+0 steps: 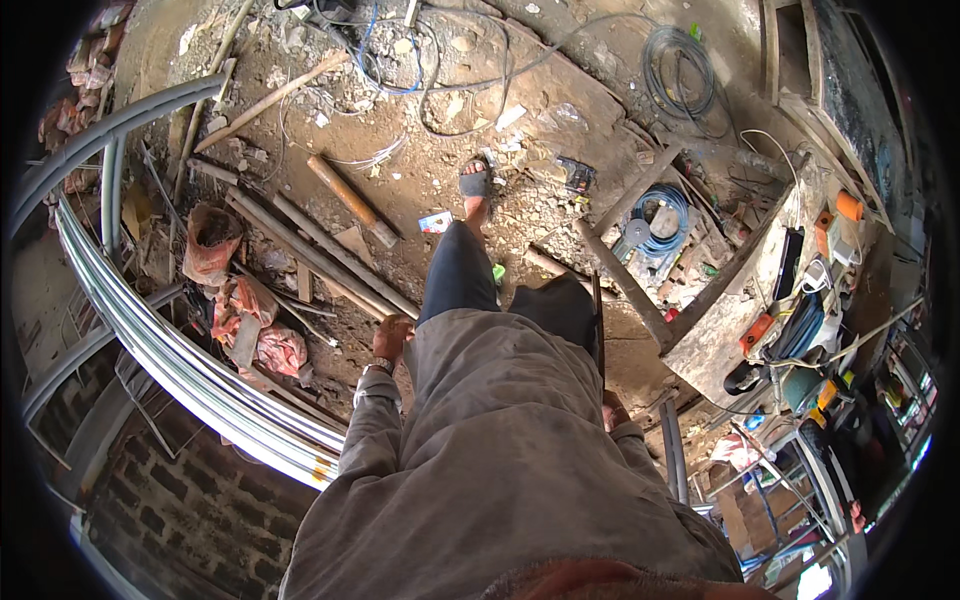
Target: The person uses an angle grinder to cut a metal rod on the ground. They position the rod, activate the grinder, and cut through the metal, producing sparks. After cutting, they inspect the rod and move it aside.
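Left hand [391,337] hung loosely curled and empty beside the thigh, right hand [611,409] gripped a thin dark rod [597,320], small red-white-blue card [435,222] lay on floor [560,110] near sandalled foot [474,186].

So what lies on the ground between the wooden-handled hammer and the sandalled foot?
In the head view, a small flat card or packet lies on the dirt between the hammer and the sandalled foot; otherwise only rubble.
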Action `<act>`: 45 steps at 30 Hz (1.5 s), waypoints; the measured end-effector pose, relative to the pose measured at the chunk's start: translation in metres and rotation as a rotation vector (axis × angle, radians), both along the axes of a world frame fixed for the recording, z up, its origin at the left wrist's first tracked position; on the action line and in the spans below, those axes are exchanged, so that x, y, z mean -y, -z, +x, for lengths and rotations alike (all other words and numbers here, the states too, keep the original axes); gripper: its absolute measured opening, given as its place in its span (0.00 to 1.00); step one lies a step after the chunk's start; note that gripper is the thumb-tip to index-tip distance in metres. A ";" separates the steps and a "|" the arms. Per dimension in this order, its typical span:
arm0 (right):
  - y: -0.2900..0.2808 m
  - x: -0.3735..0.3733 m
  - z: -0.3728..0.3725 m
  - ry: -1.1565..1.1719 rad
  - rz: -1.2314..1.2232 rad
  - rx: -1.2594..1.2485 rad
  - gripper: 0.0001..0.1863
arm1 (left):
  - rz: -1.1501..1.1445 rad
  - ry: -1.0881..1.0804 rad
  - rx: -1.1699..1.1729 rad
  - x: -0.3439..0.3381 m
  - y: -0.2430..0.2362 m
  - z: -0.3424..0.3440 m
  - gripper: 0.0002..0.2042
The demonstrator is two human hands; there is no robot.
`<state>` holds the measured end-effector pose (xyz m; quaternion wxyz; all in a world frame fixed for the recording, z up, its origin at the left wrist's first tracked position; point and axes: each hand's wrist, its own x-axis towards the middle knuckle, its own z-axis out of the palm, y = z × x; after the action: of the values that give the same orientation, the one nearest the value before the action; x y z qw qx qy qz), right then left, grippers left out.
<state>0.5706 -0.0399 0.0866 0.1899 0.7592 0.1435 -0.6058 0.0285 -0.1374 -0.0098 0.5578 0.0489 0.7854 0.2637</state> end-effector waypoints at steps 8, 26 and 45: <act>-0.001 -0.098 -0.118 0.115 0.041 -0.010 0.20 | -0.089 0.114 -0.008 -0.242 -0.060 -0.129 0.17; 0.035 -0.371 -0.152 0.276 -0.017 -0.081 0.19 | -0.192 0.724 -0.285 -0.396 -0.077 -0.132 0.16; 0.077 -0.616 -0.183 0.650 0.039 -0.057 0.18 | 0.045 1.268 -0.200 -0.943 -0.019 -0.146 0.20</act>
<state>0.3874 0.5760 0.0092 -0.0322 0.7515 -0.0898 -0.6528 -0.1176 0.8052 0.0096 0.5285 0.5399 0.6464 -0.1065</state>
